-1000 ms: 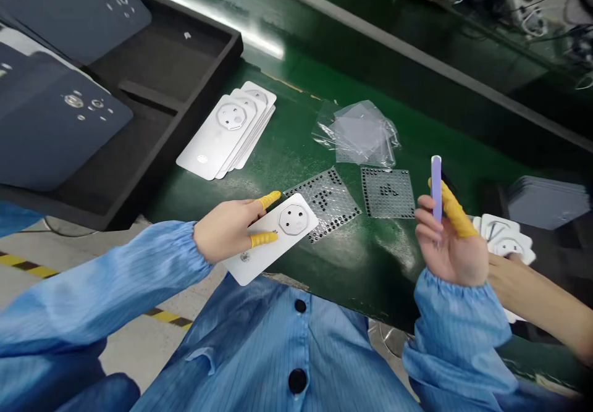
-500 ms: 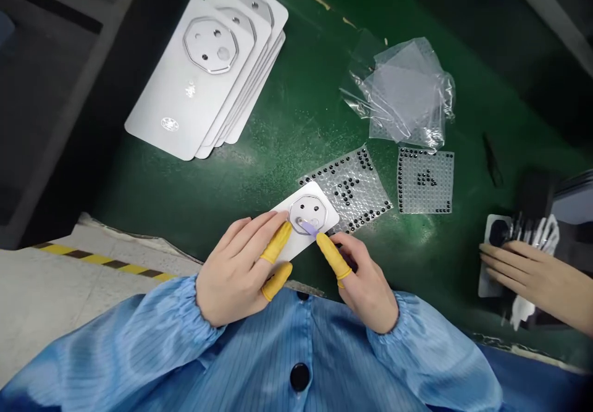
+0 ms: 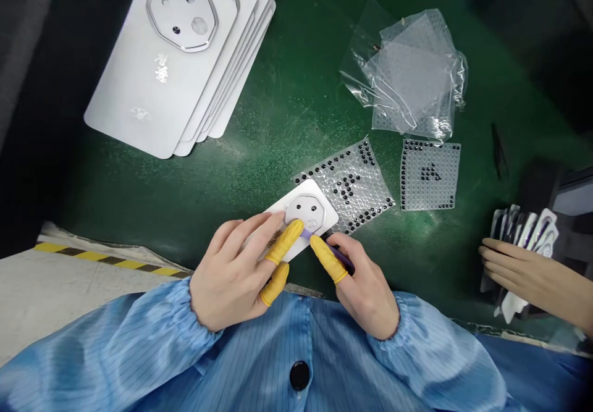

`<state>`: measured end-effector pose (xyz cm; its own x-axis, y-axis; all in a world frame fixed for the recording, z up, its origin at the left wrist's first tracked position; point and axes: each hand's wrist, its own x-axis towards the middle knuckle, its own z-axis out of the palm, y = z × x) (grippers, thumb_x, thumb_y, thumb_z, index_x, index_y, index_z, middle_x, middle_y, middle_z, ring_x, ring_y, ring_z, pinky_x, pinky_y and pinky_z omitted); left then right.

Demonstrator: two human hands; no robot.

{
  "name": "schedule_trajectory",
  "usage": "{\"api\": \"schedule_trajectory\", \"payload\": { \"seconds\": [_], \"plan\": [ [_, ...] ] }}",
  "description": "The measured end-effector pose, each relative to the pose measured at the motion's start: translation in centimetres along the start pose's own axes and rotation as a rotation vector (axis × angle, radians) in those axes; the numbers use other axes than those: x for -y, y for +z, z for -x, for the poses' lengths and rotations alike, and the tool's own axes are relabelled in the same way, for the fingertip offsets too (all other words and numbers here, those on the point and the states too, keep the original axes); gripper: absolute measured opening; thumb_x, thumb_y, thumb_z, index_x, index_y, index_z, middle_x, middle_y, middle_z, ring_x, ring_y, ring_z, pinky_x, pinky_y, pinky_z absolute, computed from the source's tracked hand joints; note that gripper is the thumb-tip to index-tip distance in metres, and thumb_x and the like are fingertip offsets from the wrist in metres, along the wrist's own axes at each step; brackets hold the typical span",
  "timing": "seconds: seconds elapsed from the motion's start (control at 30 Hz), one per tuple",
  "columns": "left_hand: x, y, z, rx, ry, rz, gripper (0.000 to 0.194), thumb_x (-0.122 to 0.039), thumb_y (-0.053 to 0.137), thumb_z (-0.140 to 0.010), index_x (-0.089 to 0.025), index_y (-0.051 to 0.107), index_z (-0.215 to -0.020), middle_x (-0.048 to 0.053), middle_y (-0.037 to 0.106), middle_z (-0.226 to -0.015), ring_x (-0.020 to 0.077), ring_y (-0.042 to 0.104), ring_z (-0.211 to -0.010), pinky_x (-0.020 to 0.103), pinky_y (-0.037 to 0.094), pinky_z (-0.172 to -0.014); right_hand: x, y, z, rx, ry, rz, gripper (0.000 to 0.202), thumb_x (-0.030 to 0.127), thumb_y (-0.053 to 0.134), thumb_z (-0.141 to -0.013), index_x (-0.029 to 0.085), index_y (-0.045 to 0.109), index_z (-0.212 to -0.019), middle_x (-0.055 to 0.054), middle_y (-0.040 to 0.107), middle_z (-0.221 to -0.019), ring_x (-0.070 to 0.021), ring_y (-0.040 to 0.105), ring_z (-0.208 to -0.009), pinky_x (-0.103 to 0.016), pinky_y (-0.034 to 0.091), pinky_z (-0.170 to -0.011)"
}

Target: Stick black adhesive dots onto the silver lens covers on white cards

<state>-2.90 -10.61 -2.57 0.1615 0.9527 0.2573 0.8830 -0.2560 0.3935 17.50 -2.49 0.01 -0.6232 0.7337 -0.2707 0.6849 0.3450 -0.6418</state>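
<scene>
A small white phone back cover with an octagonal camera ring lies tilted in front of me, its upper corner over a bubbled sheet. My left hand holds it from the left side. Yellow finger cots cover the thumb and index finger of that hand, and the index fingertip presses at the ring's lower left hole. A purple tool with a flat lilac tip is pinched in my right hand, which wears one yellow cot. The tool's tip meets the left index fingertip at the ring. What lies under that fingertip is hidden.
A stack of larger-looking white covers lies at upper left. Bubbled sheets with black dots, one sheet nearer and another sheet right, lie below clear plastic bags. Dark tweezers and another person's hand over pale parts are at right.
My left index finger has moved right onto the ring, down over the hole and the tool's tip. The view has shifted slightly. The other person's hand now covers a bunch of parts.
</scene>
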Motion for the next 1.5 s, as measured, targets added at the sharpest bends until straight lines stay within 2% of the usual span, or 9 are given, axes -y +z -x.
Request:
{"api": "schedule_trajectory", "payload": {
  "seconds": [0.27,0.53,0.67,1.0,1.13,1.23,1.3,1.37,1.5],
  "plan": [
    [0.2,0.3,0.3,-0.107,-0.034,0.113,0.047,-0.013,0.071,-0.07,0.003,0.057,-0.112,0.026,0.063,-0.115,0.0329,0.059,-0.108,0.043,0.053,-0.087,-0.3,0.2,0.1,-0.022,0.055,-0.03,0.025,0.019,0.046,-0.088,0.027,0.054,-0.11,0.002,0.065,-0.079,-0.0129,0.065,-0.064,-0.023,0.053,-0.056],
    [0.2,0.1,0.1,0.036,0.02,0.001,0.037,-0.031,0.069,-0.076,-0.007,0.063,-0.104,0.024,0.057,-0.124,0.0346,0.058,-0.107,0.045,0.052,-0.082,0.2,-0.1,0.2,0.006,0.022,-0.034,0.034,0.014,0.044,-0.088,0.028,0.048,-0.119,0.0,0.066,-0.086,-0.0153,0.065,-0.067,-0.026,0.055,-0.06],
    [0.0,-0.2,-0.2,0.05,0.011,-0.055,0.027,-0.029,0.066,-0.078,-0.011,0.064,-0.098,0.02,0.058,-0.121,0.0313,0.059,-0.104,0.044,0.051,-0.081,0.5,-0.4,0.1,0.019,-0.03,0.009,0.038,0.016,0.042,-0.089,0.03,0.046,-0.124,-0.002,0.066,-0.101,-0.0172,0.065,-0.072,-0.029,0.055,-0.06],
    [-0.1,-0.5,-0.7,0.054,-0.006,-0.054,0.013,-0.026,0.066,-0.077,-0.015,0.064,-0.084,0.016,0.061,-0.117,0.0356,0.058,-0.107,0.047,0.048,-0.079,1.4,-0.9,-0.5,0.056,-0.054,0.11,0.036,0.015,0.037,-0.088,0.027,0.049,-0.12,-0.005,0.066,-0.102,-0.02,0.066,-0.077,-0.031,0.056,-0.061],
    [0.2,0.1,-0.3,-0.015,0.019,-0.036,0.015,-0.029,0.068,-0.076,-0.016,0.064,-0.083,0.016,0.061,-0.119,0.0357,0.058,-0.111,0.045,0.051,-0.08,-0.1,-0.8,-0.4,0.025,-0.008,-0.016,0.032,0.016,0.045,-0.085,0.026,0.053,-0.115,-0.003,0.067,-0.094,-0.017,0.065,-0.072,-0.028,0.056,-0.062],
    [0.3,0.5,-0.2,-0.044,0.014,0.004,0.036,-0.029,0.067,-0.076,-0.008,0.061,-0.105,0.023,0.057,-0.123,0.0372,0.054,-0.117,0.044,0.051,-0.087,-1.5,-1.4,-0.6,-0.002,-0.17,-0.263,0.031,0.013,0.047,-0.084,0.025,0.06,-0.111,-0.004,0.063,-0.098,-0.0136,0.063,-0.071,-0.027,0.055,-0.062],
    [0.1,0.4,-0.2,-0.031,-0.032,-0.023,0.058,-0.031,0.066,-0.078,0.001,0.05,-0.124,0.031,0.049,-0.13,0.0405,0.049,-0.121,0.048,0.048,-0.093,-2.2,-2.1,-0.8,-0.041,-0.204,-0.499,0.032,0.013,0.047,-0.087,0.025,0.061,-0.114,-0.006,0.06,-0.102,-0.0106,0.059,-0.063,-0.026,0.052,-0.054],
    [-0.3,0.0,-0.4,0.007,-0.103,-0.069,0.071,-0.033,0.065,-0.08,0.001,0.037,-0.136,0.033,0.04,-0.137,0.0422,0.046,-0.122,0.052,0.046,-0.094,-2.7,-3.0,-0.9,-0.138,-0.125,-0.696,0.031,0.018,0.047,-0.09,0.027,0.06,-0.117,-0.005,0.059,-0.1,-0.0073,0.052,-0.052,-0.025,0.047,-0.045],
    [-0.8,-1.1,-0.5,0.031,-0.267,-0.083,0.088,-0.038,0.067,-0.079,-0.008,0.02,-0.147,0.03,0.043,-0.135,0.04,0.051,-0.114,0.051,0.049,-0.088,-5.0,-5.7,-1.1,-0.546,-0.022,-0.648,0.028,0.024,0.058,-0.087,0.03,0.063,-0.114,-0.004,0.059,-0.1,-0.0093,0.052,-0.056,-0.03,0.047,-0.053]
  ]
}}
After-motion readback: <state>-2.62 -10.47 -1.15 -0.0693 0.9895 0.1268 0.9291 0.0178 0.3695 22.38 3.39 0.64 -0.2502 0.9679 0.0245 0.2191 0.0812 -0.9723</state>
